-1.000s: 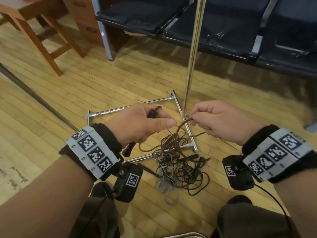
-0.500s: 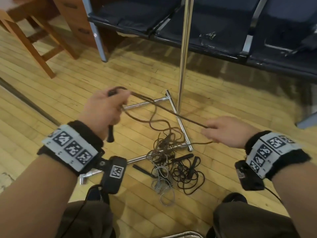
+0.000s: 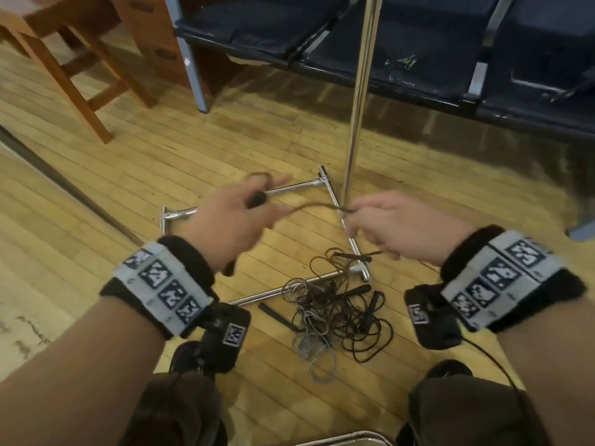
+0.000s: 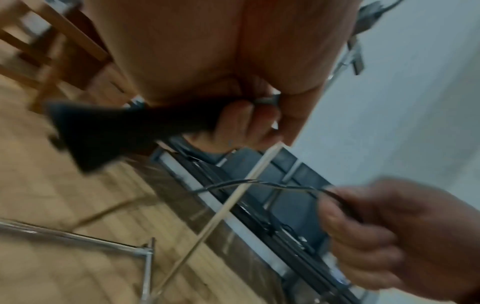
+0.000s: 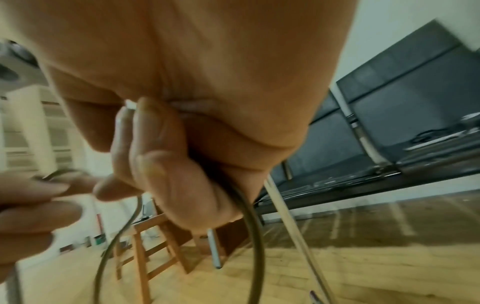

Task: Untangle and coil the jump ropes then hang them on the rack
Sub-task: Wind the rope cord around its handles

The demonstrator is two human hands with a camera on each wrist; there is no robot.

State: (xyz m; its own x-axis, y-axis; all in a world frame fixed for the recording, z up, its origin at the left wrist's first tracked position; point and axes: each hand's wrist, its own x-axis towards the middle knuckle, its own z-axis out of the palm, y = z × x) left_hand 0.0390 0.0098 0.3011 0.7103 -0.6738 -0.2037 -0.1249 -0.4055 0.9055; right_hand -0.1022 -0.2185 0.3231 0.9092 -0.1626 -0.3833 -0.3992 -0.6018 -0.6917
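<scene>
My left hand [image 3: 238,217] grips the black handle [image 3: 257,198] of a dark brown jump rope, blurred in the left wrist view as a dark handle [image 4: 116,127] under curled fingers. A short arc of the rope's cord [image 3: 315,206] runs across to my right hand [image 3: 396,226], which pinches it; the cord [image 5: 249,226] passes through that curled fist and hangs down. The other jump ropes [image 3: 335,313] lie tangled on the floor below my hands, across the chrome rack's base [image 3: 289,191]. The rack's pole [image 3: 357,107] rises just behind my hands.
A row of dark blue seats [image 3: 418,43] stands behind the rack. A wooden stool [image 3: 80,75] and a wooden cabinet [image 3: 151,37] are at the back left. My knees [image 3: 180,410] are at the bottom, over the wooden floor [image 3: 96,188].
My hands, spread apart half a second ago with the cord stretched between them, have come close together. The cord between them is now a short slack arc.
</scene>
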